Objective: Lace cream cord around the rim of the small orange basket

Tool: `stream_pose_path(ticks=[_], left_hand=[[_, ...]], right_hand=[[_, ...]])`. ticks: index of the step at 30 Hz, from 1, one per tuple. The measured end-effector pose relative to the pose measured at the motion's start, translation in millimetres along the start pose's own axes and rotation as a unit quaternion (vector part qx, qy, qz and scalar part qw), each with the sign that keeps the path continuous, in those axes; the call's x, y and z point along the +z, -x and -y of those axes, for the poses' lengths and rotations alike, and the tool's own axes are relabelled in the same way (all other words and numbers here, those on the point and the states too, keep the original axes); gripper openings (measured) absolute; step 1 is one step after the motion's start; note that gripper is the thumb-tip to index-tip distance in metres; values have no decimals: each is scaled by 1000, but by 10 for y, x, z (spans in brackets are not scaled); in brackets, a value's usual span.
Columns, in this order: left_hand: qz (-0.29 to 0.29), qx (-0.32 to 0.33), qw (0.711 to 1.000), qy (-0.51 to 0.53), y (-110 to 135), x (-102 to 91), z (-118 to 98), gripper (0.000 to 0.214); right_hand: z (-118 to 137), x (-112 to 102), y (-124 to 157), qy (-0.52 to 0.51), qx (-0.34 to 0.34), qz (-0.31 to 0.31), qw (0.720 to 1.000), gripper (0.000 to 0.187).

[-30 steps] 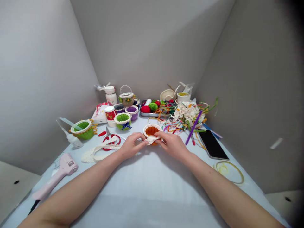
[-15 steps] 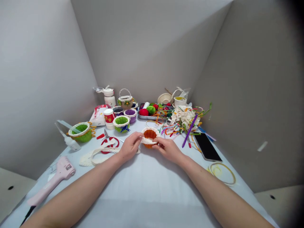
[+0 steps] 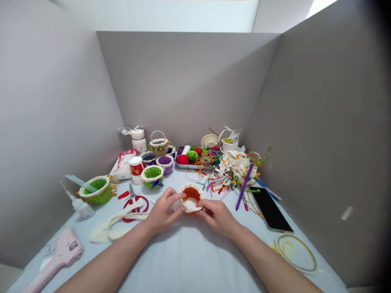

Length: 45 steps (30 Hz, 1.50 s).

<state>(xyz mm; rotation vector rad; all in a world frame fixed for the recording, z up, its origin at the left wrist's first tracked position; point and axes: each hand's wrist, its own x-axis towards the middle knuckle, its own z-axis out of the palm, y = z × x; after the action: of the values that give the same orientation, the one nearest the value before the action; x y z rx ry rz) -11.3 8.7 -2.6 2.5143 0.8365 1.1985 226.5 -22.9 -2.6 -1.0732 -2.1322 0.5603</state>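
Note:
A small orange basket [image 3: 192, 193] with a white lace-edged rim stands on the table between my hands. White lace trim [image 3: 191, 204] lies across its near side. My right hand [image 3: 218, 215] pinches the basket's near right rim, lace included, between thumb and fingers. At the left rim is my left hand [image 3: 166, 209], thumb and index finger parted, with a bit of white strip showing between them. More lace ribbon [image 3: 114, 228] lies in loops left of my left wrist, partly over red-handled scissors [image 3: 134, 207].
A pink glue gun [image 3: 65, 248], a glue bottle [image 3: 82, 208] and a green basket [image 3: 100, 197] sit left. Finished-looking baskets [image 3: 152, 173] and a tray of yarn [image 3: 186, 166] stand behind. Right are tangled yarn scraps [image 3: 235, 165], a phone [image 3: 270, 209] and a yellow ring [image 3: 314, 260].
The view has tilted up, so the table sits lower in the picture. My left thumb and index finger have moved apart from their pinch on the lace. My right hand keeps its hold.

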Motion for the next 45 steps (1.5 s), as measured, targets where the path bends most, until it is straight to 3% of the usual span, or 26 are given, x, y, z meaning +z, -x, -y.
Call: stream_pose_path(ticks=[7,16,23,32,35,39,45], left_hand=[[-31,23,999,-1,-9,-2,-49,36],[8,23,999,-30,10,32,-139,42],[24,65,997,-35,30,80,-172,26],[32,9,996,-79,-10,109,-247,19],[21,2,997,-72,-8,122,-248,19],[33,-11,998,-45,-8,125,-268,18],[38,-28,999,0,-6,119,-263,16]], right_hand=[[24,-14,-14,16,0,8,1000,13],[31,-7,-5,22,2,11,1000,13],[32,0,-10,32,11,23,999,15],[40,20,12,32,6,17,999,18],[47,35,22,22,-3,-6,1000,29],[70,47,23,34,-12,-23,999,18],[62,40,14,23,4,3,1000,20]])
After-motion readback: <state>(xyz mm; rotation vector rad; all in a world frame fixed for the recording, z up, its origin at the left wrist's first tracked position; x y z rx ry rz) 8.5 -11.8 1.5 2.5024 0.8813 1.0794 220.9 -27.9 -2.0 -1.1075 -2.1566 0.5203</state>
